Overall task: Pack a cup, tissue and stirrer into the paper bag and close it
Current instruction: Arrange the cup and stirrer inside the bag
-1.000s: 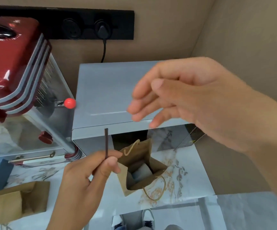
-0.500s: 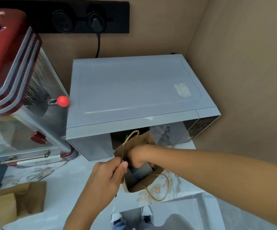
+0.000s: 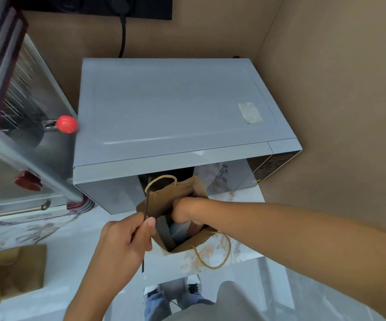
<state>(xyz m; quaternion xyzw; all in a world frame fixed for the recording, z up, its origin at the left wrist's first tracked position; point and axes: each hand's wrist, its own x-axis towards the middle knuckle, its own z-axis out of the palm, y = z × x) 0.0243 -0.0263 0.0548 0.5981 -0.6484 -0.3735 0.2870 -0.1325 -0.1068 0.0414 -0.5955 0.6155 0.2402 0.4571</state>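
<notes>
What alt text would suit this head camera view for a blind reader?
A person's right hand reaches into an open brown paper bag on a marble counter, while the left hand pinches a thin dark stirrer beside it. A grey microwave stands behind.

Even, soft light from above; no hard shadows. A pale sheen streaks the top of the microwave [image 3: 164, 107]. The red machine [image 3: 6, 89] at the left edge is smeared by motion blur and bowed by wide-angle distortion. The bag [image 3: 164, 200] interior lies in shade.

grey microwave [image 3: 171, 112], red appliance [image 3: 6, 93], marble counter [image 3: 55, 230]
</notes>
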